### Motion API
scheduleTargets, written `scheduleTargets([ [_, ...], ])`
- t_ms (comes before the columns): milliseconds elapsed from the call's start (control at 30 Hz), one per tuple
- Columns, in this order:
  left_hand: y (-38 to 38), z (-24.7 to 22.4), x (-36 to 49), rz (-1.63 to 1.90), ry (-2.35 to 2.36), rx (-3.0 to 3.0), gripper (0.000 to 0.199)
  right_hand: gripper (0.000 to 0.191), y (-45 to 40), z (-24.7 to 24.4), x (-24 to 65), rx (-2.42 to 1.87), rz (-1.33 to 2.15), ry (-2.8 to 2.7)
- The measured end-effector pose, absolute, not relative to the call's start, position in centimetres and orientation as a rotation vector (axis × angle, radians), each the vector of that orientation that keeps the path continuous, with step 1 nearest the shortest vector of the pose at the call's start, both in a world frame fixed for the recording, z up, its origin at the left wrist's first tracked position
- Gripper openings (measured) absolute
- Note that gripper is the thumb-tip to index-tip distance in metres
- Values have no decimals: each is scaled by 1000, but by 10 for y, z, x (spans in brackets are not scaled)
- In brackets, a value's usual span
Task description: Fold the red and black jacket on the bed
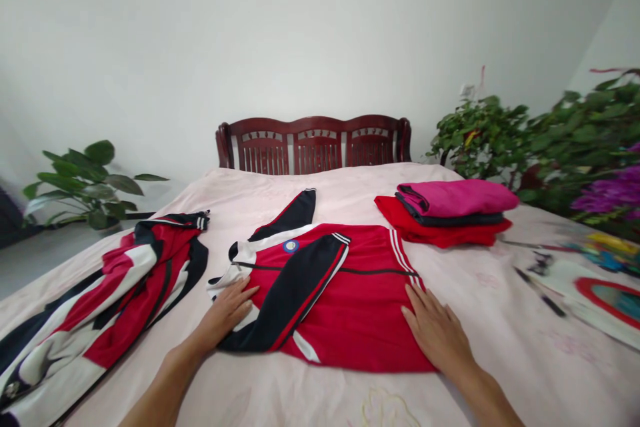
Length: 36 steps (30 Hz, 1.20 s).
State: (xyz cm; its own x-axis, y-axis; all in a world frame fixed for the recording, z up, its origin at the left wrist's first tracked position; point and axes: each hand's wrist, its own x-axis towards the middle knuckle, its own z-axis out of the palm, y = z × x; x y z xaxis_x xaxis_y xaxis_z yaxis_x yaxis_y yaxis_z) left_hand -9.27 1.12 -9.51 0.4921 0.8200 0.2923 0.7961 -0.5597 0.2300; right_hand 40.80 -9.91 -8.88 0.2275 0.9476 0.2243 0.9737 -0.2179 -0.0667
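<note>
On the pink bedspread (500, 353), a half-folded red-and-black jacket (360, 307) lies beneath left hand (225, 312) and right hand (435, 330), grips open.

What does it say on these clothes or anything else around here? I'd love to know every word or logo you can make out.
No word, number or brand is readable.
The round blue badge on the red track jacket: too small to read.
The colourful paper sheet at right: no legible lettering.

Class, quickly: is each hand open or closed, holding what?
Left hand: open, flat on the edge of the red jacket, holding nothing.
Right hand: open, flat on the jacket, holding nothing.
</note>
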Motion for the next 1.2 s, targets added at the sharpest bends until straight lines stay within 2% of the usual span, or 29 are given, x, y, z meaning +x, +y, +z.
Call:
scheduleTargets([
  [133, -13, -56, -74, 619, 1402, 2332, 50, 54, -94, -90, 409, -2299, -253, -1807],
  [267, -29, -22, -57, 602, 1330, 2236, 43, 47, -72, -74, 388, -1953, -184, -1942],
  [433, -43, -9, -72, 484, 1377, 2143, 22, 66, -27, -46, 332, -1562, -14, -2316],
  [500, -51, -11, -84, 455, 1398, 2180, 31, 72, -7, -40, 314, -1553, -50, -2410],
  [567, -58, -16, -95, 443, 1414, 2260, 44, 63, 12, -39, 303, -1545, -95, -2420],
  [667, -64, -26, -105, 438, 1403, 2402, 58, 37, 36, -38, 293, -1509, -91, -2359],
  [767, -61, -38, -110, 506, 1409, 2503, 51, 30, 47, -25, 289, -1532, -91, -2237],
  [900, -41, -47, -112, 634, 1516, 2512, 22, 37, 26, 13, 301, -1511, -177, -1968],
  [967, -26, -50, -108, 733, 1575, 2459, 24, 31, 1, 31, 317, -1330, -304, -1884],
  [1067, -5, -57, -97, 827, 1594, 2405, 29, 22, -50, 41, 342, -1049, -492, -2066],
  [1200, 9, -68, -82, 879, 1659, 2326, 33, 14, -116, 15, 362, -1225, -497, -2398],
])
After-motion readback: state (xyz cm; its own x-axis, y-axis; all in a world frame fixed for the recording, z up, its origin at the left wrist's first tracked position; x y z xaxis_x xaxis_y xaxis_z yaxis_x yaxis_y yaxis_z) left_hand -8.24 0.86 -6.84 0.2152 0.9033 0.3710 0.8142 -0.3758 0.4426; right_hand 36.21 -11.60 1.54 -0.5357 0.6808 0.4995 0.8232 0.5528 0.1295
